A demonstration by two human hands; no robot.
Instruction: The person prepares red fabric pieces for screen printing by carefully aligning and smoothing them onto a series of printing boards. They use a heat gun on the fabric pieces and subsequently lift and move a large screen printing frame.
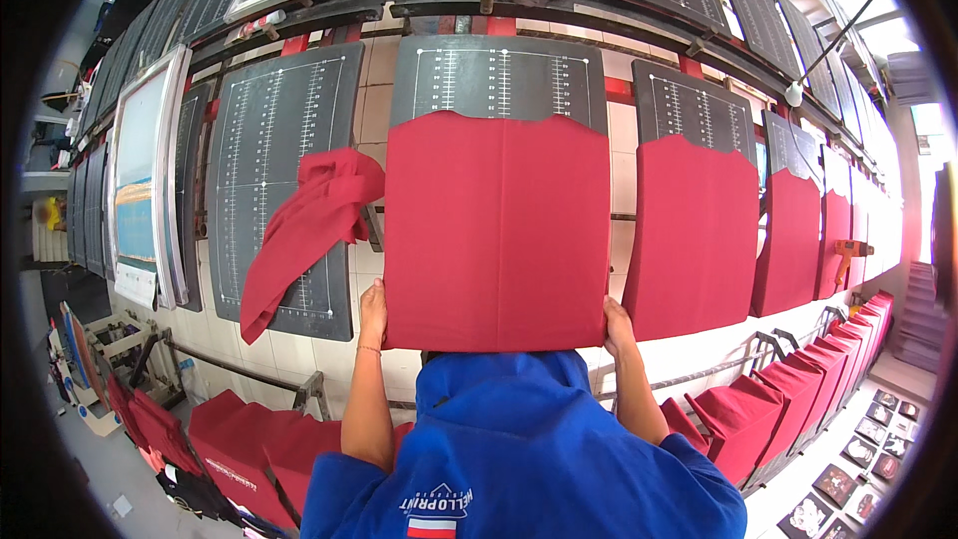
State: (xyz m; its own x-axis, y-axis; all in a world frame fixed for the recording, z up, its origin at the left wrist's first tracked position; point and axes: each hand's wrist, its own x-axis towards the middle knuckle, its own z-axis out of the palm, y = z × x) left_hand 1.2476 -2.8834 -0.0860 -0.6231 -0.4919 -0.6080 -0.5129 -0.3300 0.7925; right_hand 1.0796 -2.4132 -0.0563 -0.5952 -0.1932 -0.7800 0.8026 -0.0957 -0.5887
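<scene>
A dark red cut shirt panel [497, 230] lies smooth over the middle black printing board [497, 70], its curved neck and shoulder edge at the far end. The board's white ruled scales show beyond it. My left hand [373, 311] closes on the panel's near left edge, and my right hand [618, 322] does the same at the near right edge. Both sets of fingers are partly hidden beneath the side edges. Left of this board, a crumpled red fabric piece [314, 225] lies slantwise across another black board [239, 155].
More boards with red panels [694, 240] run off to the right, one near an orange heat gun [851, 252]. A framed printing screen [145, 185] leans at left. Behind me hangs a row of red pieces [743, 414] on a rail. Metal rails cross between the rows.
</scene>
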